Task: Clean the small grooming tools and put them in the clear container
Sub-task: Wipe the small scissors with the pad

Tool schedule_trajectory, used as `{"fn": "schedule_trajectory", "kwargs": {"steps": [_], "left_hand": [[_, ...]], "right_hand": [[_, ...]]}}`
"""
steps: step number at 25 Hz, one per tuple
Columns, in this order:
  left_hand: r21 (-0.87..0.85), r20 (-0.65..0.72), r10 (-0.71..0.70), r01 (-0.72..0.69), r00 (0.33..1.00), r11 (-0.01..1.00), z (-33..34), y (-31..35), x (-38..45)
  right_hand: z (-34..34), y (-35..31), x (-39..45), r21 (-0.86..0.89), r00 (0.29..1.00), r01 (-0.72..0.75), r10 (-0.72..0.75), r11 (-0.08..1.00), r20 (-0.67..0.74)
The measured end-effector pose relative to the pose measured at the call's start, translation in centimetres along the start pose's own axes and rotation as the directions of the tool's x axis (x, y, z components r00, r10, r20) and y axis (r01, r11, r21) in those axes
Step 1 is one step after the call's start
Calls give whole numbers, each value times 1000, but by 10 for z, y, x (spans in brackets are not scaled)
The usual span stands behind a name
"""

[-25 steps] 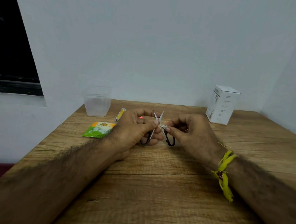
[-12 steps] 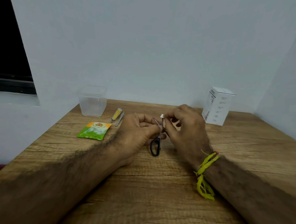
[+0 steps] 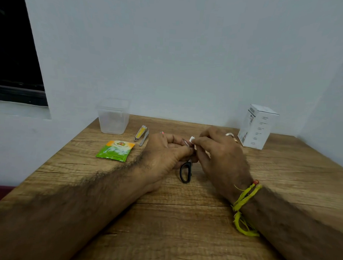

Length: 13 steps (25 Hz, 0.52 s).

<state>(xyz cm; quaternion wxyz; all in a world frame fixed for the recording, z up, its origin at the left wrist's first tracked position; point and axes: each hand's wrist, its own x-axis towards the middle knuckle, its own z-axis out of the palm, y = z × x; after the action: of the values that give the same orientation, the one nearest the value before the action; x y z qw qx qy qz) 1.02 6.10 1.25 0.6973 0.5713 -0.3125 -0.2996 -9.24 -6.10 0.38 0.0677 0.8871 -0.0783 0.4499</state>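
Observation:
Small scissors (image 3: 185, 172) with black handle loops are held upright over the table's middle by my left hand (image 3: 166, 151), which grips them near the pivot. My right hand (image 3: 220, 156) pinches a small white wipe (image 3: 191, 139) against the blade tips. The blades are mostly hidden by my fingers. A yellow and silver nail clipper (image 3: 141, 132) lies on the table to the left. The clear container (image 3: 113, 116) stands at the back left by the wall, with nothing visible inside.
A green and orange sachet (image 3: 115, 150) lies left of my hands on the wooden table (image 3: 183, 217). A white carton (image 3: 256, 126) stands at the back right. Walls close off the back and right. A small pink item (image 3: 162, 132) peeks out behind my left hand.
The scissors went from spread blades to nearly shut and upright. My right hand moved from the pivot up to the blade tips with the wipe.

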Motion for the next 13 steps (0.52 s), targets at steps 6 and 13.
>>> {"fn": "schedule_trajectory", "kwargs": {"steps": [6, 13], "left_hand": [[30, 23, 0, -1, 1000, 1000, 0, -1, 1], [56, 32, 22, -24, 999, 998, 2, -1, 1]], "right_hand": [[1, 4, 1, -2, 1000, -25, 25, 1000, -8], [0, 5, 1, 20, 998, -62, 63, 998, -26]]}}
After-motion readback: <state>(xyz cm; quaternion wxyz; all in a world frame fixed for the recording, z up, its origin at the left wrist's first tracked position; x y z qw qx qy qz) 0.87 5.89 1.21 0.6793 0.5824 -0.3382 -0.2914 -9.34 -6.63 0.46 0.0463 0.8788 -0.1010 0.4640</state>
